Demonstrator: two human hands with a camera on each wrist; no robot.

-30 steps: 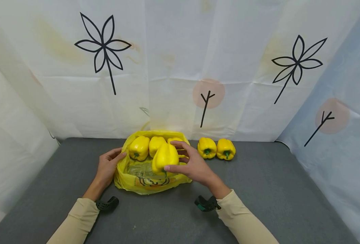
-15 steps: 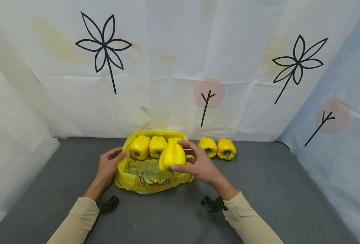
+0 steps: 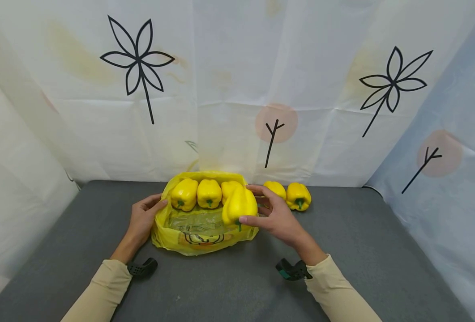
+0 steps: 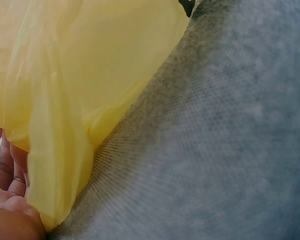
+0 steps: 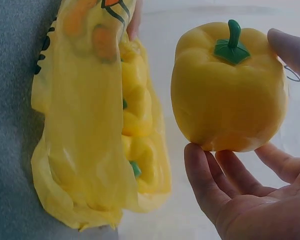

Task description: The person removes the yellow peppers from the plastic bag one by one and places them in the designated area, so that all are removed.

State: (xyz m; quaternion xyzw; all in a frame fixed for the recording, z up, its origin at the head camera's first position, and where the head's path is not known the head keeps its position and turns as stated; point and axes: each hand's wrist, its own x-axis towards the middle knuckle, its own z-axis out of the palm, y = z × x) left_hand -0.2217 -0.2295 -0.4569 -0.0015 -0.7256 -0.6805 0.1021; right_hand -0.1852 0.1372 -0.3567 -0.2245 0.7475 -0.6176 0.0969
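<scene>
Against the left side of a yellow plastic bag (image 3: 170, 239) my left hand (image 3: 142, 219) pinches the rim between thumb and fingers. In the left wrist view, the bag film (image 4: 115, 55) partly hides that hand (image 4: 10, 200). My right hand (image 3: 279, 219) grips a yellow bell pepper (image 3: 239, 205) with a green stem, raised over the bag's right side. The right wrist view shows the pepper (image 5: 227, 95) held between thumb and fingers, apart from the bag. Inside the bag, three yellow bell peppers stand in a row along the back: left (image 3: 184, 195), middle (image 3: 209, 194) and right (image 3: 228, 188), the last partly covered.
Two more yellow bell peppers stand side by side right of the bag: a nearer one (image 3: 275, 188), partly behind my right hand, and a farther one (image 3: 299, 197). The grey tabletop (image 3: 366, 259) meets a white patterned cloth (image 3: 229, 143) at the back.
My right hand has moved right with the bell pepper, from over the bag's middle to its right side. The left hand has stayed at the rim.
</scene>
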